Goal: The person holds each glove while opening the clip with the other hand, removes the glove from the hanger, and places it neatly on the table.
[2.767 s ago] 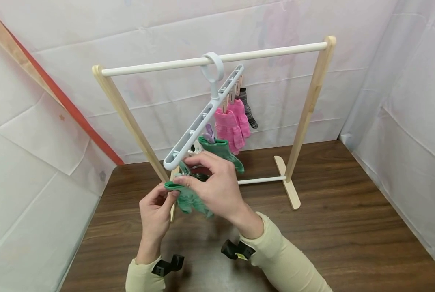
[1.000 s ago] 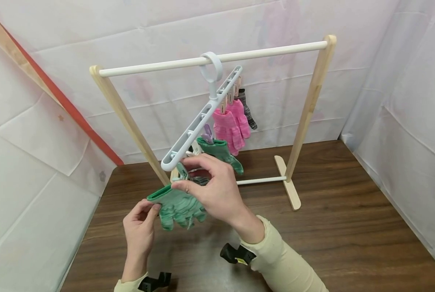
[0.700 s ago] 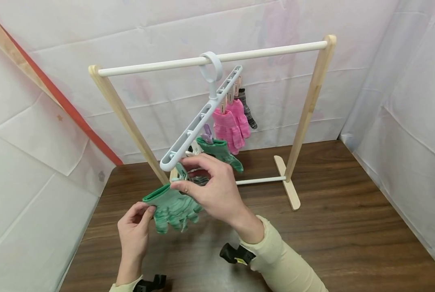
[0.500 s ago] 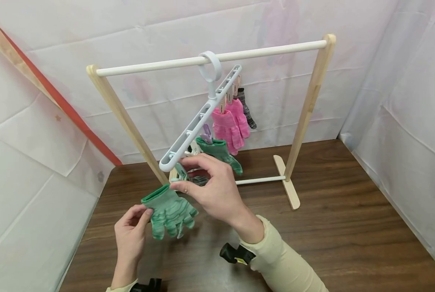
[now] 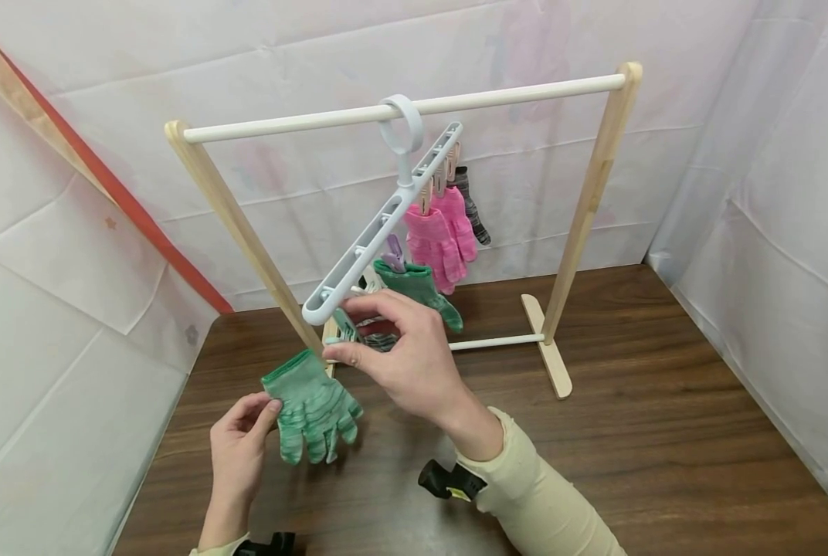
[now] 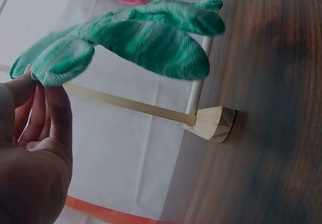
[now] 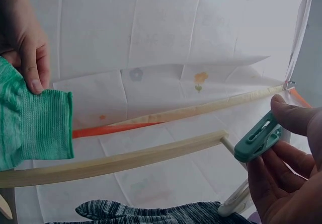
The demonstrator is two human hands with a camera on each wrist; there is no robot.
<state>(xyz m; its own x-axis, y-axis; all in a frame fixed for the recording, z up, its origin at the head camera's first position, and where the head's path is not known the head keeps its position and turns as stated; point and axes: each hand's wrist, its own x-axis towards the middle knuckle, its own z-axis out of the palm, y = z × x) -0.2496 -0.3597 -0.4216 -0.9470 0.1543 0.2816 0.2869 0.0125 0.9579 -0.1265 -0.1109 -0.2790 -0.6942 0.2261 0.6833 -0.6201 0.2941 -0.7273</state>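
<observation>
My left hand (image 5: 236,444) pinches a green knit glove (image 5: 313,409) by the cuff edge, its fingers dangling over the table. In the right wrist view, the glove's cuff (image 7: 48,126) is apart from the clothespin. My right hand (image 5: 421,363) pinches a teal clothespin (image 7: 259,138) between thumb and fingers, below the near end of the pale blue clip hanger (image 5: 361,255). Behind that hand hangs another green glove (image 5: 421,287) under a purple clothespin (image 5: 395,256). A dark striped knit item (image 7: 151,213) hangs from a white clothespin (image 7: 232,206), partly hidden in the head view.
The hanger's ring (image 5: 402,127) loops over the white top bar (image 5: 511,96) of a wooden rack (image 5: 598,181). Pink gloves (image 5: 431,239) and a grey striped knit item (image 5: 471,207) hang at its far end. The rack's foot (image 5: 548,347) stands on the brown table (image 5: 629,417).
The green glove has moved left and down, away from the teal clothespin, with my left hand. My right hand stays nearly in place on the clothespin.
</observation>
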